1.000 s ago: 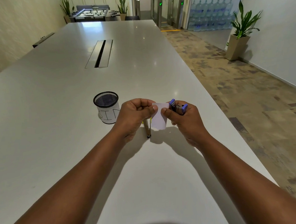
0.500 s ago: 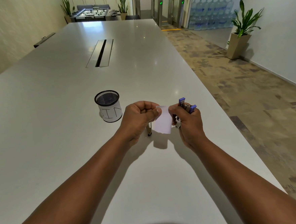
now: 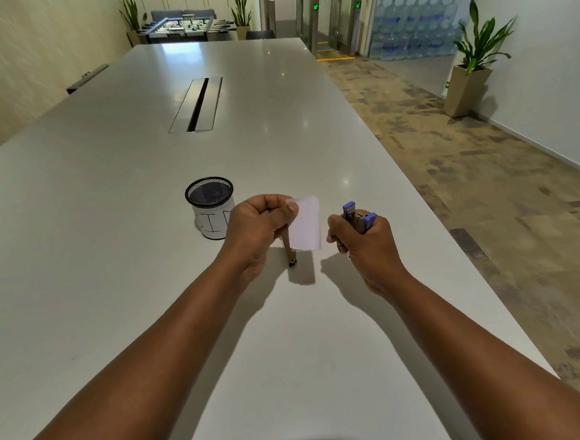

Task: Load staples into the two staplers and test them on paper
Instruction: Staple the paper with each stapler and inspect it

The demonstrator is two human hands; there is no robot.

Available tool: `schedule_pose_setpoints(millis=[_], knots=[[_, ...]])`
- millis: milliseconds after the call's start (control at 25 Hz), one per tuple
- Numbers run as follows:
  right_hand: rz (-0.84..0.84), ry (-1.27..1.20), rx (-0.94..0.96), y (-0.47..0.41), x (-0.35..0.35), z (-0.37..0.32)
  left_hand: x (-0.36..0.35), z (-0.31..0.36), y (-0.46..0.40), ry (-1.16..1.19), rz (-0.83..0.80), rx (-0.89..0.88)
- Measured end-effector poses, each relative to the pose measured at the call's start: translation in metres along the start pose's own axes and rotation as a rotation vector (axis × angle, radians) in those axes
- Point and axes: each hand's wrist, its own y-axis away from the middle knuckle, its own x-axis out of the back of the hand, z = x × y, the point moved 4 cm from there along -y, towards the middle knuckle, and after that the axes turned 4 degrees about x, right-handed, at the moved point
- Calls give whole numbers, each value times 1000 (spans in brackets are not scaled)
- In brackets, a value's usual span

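Note:
My left hand (image 3: pixel 259 223) pinches a small white slip of paper (image 3: pixel 304 224) and holds it upright above the table. A thin metal piece (image 3: pixel 288 251), perhaps part of the second stapler, sticks down from under that hand to the table; I cannot tell what it is. My right hand (image 3: pixel 365 240) grips a small stapler (image 3: pixel 358 216) with blue ends, its fingers curled round it. The stapler is a short gap to the right of the paper and does not touch it.
A black mesh cup (image 3: pixel 211 208) with a white paper label stands just left of my left hand. The long white table (image 3: pixel 142 182) has a cable slot (image 3: pixel 196 104) further back. Its right edge runs close to my right arm, with floor beyond.
The stapler was at the paper's right edge a second ago. My right hand has since drawn it away to the right, and the paper stays in my left hand.

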Motion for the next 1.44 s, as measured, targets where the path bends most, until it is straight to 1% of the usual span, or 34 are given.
schedule_pose_setpoints(millis=[120,240,320,600,800,1040,1160,1240,1440], knots=[[10,-36,2,1,0,-1,3,1,-2,-34,-9,1],[-75,-59,57,1,-8,-5,-1,-3,0,-60,-39,5],[-103,-49,66,-1,-11,-6,-4,-4,2,-54,-45,12],[-80,-204,-15,-3,-14,2,-8,-6,5,-36,-17,14],[-61,-256,19,-2,-14,4,-11,-7,6,-25,-19,12],[63,-249,52,-1,-15,-1,-15,-8,7,-17,-50,21],[34,-273,52,0,-15,0,-13,-8,6,-21,-46,22],[24,-247,38,0,-13,0,-11,-6,6,-41,-61,29],[-33,-184,48,0,-14,-8,-15,6,7,-160,-171,67]])
